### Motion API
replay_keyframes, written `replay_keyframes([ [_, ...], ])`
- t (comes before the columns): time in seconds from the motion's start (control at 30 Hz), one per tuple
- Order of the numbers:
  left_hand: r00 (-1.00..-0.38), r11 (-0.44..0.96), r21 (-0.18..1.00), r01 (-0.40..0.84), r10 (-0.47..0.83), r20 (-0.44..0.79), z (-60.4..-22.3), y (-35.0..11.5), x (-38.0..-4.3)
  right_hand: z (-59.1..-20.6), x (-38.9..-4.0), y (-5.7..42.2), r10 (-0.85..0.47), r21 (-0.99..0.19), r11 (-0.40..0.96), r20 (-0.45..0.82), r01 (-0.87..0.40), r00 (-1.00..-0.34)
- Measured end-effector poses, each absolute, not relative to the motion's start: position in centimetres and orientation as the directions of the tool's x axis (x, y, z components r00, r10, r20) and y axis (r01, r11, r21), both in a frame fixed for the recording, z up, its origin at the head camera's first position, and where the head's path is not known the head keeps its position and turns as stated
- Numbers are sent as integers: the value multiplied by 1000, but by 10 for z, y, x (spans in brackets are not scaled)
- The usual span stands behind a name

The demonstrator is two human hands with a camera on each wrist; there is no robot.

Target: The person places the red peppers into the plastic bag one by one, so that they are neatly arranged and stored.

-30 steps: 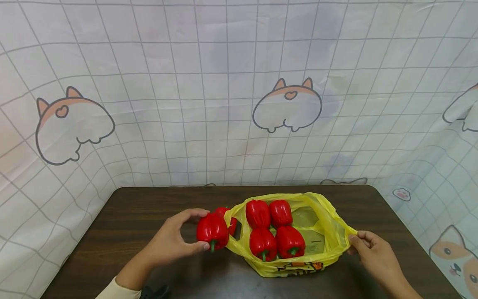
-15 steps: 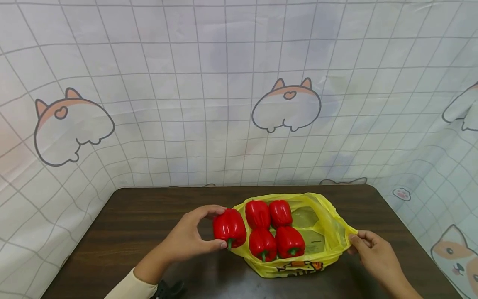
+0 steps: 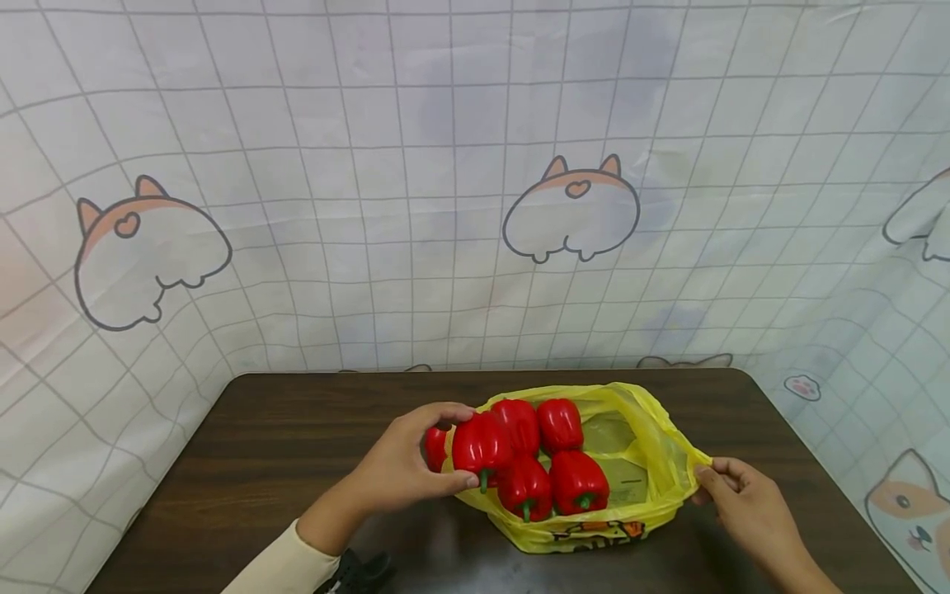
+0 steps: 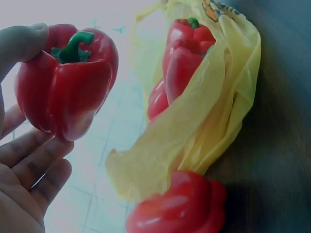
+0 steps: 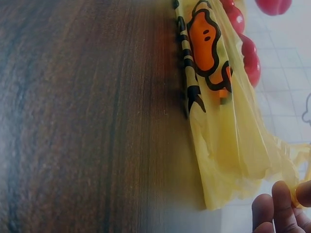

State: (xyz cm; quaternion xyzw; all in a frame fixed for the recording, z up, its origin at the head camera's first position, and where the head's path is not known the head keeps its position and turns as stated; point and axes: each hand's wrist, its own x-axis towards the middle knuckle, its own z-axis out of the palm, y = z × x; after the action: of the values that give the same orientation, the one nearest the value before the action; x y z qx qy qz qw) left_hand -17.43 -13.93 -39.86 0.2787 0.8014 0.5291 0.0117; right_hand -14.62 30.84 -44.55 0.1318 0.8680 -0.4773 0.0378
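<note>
My left hand (image 3: 404,462) grips a red bell pepper (image 3: 481,445) between thumb and fingers, above the left rim of a yellow plastic bag (image 3: 656,445). Its green stem shows up close in the left wrist view, where the pepper (image 4: 68,87) is raised beside the bag (image 4: 194,121). Inside the open-mouthed bag sit several more red bell peppers (image 3: 579,483), grouped toward its left side. My right hand (image 3: 750,503) pinches the bag's right edge and stretches it outward; fingers and thumb (image 5: 282,206) meet on the plastic in the right wrist view.
One more red bell pepper (image 4: 180,206) lies on the table outside the bag, by its left end. The dark wood table (image 3: 297,429) backs onto a white gridded cloth (image 3: 416,247) with cartoon prints, which also hangs along both sides.
My left hand has carried its pepper rightward, from left of the bag to over its left rim. My right hand and the bag have stayed in place.
</note>
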Motion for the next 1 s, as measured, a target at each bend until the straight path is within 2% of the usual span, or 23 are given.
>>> replay_keyframes([
  [0.1,-837,266,858,439,470,282,-399,-133,-176,-446,-146,308,194,-818,509,-193,267,-962],
  [0.33,-809,336,785,521,487,329,-396,-116,-181,-446,-145,308,194,-821,508,-188,263,-963],
  [0.67,-800,352,775,525,516,308,-396,-99,-185,-444,-145,308,193,-813,516,-195,268,-962],
  [1.0,-777,308,788,533,547,312,-397,-80,-189,-443,-144,307,190,-815,516,-189,262,-963],
])
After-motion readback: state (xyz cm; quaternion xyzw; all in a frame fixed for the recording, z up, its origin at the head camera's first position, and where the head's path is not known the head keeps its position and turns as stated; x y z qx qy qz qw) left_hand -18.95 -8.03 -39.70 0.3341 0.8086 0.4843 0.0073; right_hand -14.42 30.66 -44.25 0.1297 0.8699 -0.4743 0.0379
